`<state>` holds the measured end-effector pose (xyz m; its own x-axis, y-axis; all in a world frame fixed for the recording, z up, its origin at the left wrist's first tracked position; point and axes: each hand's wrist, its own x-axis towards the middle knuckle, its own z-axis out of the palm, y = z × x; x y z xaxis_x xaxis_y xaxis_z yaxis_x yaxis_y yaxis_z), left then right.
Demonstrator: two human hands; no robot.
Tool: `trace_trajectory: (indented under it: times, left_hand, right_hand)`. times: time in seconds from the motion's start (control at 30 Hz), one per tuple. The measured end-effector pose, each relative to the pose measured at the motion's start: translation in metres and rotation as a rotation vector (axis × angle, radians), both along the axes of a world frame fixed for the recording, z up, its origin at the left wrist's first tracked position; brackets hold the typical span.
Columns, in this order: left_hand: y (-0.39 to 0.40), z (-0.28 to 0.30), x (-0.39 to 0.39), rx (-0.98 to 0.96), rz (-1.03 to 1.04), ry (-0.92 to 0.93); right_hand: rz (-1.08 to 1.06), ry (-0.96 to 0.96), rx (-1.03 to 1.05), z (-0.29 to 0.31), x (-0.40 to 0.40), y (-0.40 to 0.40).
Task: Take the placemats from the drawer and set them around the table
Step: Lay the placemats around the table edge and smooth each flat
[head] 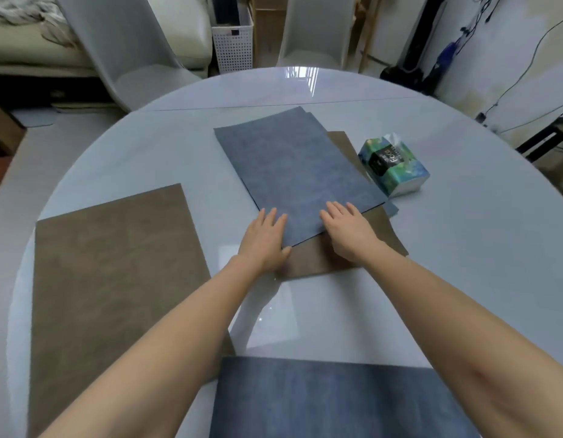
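A stack of placemats lies in the middle of the round glass table [463, 248]. Its top mat is blue [292, 165], and a brown mat [318, 260] shows beneath it at the near and right edges. My left hand [266, 240] lies at the near left corner of the blue mat, fingers straight, thumb at the mat's edge. My right hand [346, 230] rests flat on the near edge of the blue mat. A single brown placemat [115, 279] lies flat at the left of the table. A single blue placemat [337, 399] lies at the near edge under my arms.
A tissue pack [395, 164] with a green and blue print sits right of the stack. Two pale chairs [128, 58] [315, 30] stand at the far side of the table. A white perforated bin [232, 42] stands between them. Cables hang along the right wall.
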<state>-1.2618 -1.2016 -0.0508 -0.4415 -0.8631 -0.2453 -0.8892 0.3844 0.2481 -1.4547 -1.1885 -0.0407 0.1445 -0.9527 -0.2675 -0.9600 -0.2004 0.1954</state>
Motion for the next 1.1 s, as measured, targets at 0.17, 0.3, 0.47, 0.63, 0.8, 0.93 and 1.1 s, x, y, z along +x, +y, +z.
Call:
trace_trajectory:
  times: [0.17,0.3,0.47,0.63,0.8,0.93,1.1]
  left_hand:
    - [-0.027,-0.035,-0.019,0.015,-0.080,-0.070]
    - [-0.039,-0.057,-0.019,0.037,-0.098,-0.106]
    - [-0.046,-0.059,-0.019,-0.094,-0.182,-0.177]
    - [-0.058,-0.041,-0.010,-0.130,-0.163,0.058]
    - [-0.052,-0.011,-0.002,-0.064,0.088,0.604]
    - [-0.027,0.015,-0.032,-0.035,0.041,0.676]
    - [0.023,0.051,-0.092,0.017,0.019,0.705]
  right_hand:
    - [0.148,0.164,0.110,-0.024,-0.006,-0.036]
    - [0.181,0.112,0.151,-0.038,-0.007,-0.050]
    - [0.067,-0.086,0.173,-0.040,-0.013,-0.055]
    - [-0.054,-0.290,0.020,-0.034,-0.016,-0.054]
    - [-0.261,-0.713,-0.138,-0.014,-0.029,-0.019]
    - [-0.409,-0.856,-0.155,0.009,-0.050,0.022]
    - [-0.462,-0.848,-0.179,0.051,-0.099,0.082]
